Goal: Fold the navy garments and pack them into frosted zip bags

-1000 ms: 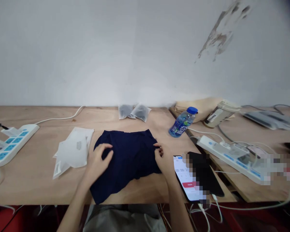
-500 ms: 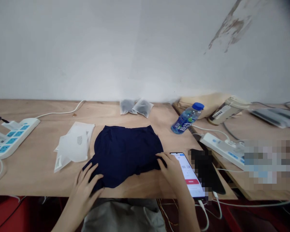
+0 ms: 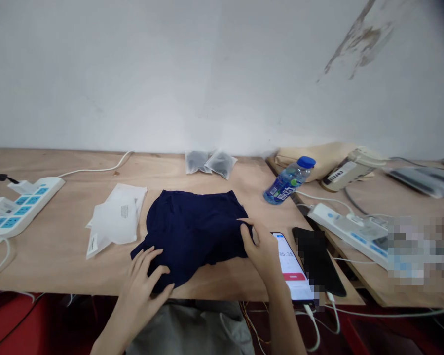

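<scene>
A dark navy cloth garment (image 3: 196, 229) lies spread on the wooden table (image 3: 52, 266) in front of me. On its lower left corner rests my left hand (image 3: 146, 278), fingers apart. My right hand (image 3: 261, 246) touches the garment's right edge, thumb and fingers apart. Just right of that wrist lies a lit phone (image 3: 294, 271) showing a timer, partly covered by my forearm.
White plastic bags (image 3: 118, 217) lie left of the garment, two small packets (image 3: 221, 163) by the wall. A blue-capped bottle (image 3: 288, 181), a dark phone-like slab (image 3: 320, 261), a coffee cup (image 3: 350, 170) and power strips (image 3: 24, 207) with cables sit around.
My right hand has moved a little up along the garment's right edge. My left hand has shifted slightly right, still on the lower left corner. The view has shifted slightly.
</scene>
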A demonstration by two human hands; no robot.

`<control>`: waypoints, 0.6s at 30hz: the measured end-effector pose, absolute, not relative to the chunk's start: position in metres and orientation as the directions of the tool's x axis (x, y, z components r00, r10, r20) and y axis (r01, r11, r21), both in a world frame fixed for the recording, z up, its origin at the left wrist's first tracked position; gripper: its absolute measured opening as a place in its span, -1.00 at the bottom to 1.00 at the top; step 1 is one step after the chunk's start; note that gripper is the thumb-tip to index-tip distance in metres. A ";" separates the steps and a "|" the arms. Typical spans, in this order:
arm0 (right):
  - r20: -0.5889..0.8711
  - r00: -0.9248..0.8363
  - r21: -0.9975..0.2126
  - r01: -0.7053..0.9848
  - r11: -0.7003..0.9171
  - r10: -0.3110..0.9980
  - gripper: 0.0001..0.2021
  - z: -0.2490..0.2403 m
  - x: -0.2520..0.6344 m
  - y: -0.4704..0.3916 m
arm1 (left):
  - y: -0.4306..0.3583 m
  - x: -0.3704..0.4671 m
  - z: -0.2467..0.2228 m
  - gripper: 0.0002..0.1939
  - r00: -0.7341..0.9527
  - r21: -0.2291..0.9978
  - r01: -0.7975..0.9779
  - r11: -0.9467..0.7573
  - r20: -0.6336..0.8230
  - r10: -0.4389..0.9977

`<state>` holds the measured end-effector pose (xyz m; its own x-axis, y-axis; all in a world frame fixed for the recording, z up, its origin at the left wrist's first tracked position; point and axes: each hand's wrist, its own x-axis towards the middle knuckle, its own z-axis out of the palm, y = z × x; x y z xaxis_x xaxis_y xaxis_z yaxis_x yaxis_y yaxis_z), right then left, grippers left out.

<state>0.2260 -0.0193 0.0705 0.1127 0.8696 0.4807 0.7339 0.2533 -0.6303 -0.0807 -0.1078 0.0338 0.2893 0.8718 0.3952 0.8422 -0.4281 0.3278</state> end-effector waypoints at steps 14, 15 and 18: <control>0.572 0.337 -0.651 0.741 0.165 0.747 -0.71 0.087 0.222 -0.001 | -0.111 -0.084 0.027 -0.81 0.268 0.422 0.796 -0.435 0.400 0.877; 0.563 0.350 -0.666 0.728 0.161 0.749 -0.71 0.088 0.223 -0.001 | -0.110 -0.085 0.033 -0.82 0.229 0.468 0.777 -0.421 0.413 0.882; 0.561 0.367 -0.716 0.665 0.212 0.742 -0.71 0.094 0.226 -0.003 | -0.103 -0.084 0.058 -0.83 0.053 0.598 0.727 -0.337 0.441 0.896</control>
